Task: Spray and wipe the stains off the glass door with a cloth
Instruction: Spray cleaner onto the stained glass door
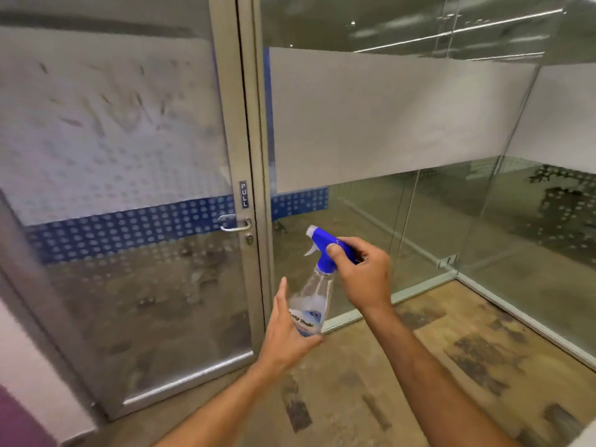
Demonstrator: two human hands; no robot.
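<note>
Spray bottle (317, 285) held upright in front of the door frame, centre of view, nozzle pointing left toward the glass door (129, 150). Left hand (290, 333) cups the clear lower body from below, fingers curled round it, thumb up along the left side. Right hand (361, 272) grips the blue trigger head (325, 241) from the right, thumb on top. Smeared stains (103, 101) on the door's frosted band, upper left. Lever handle (234, 223) and PULL label (244, 194) on the door's right stile. Cloth not visible.
</note>
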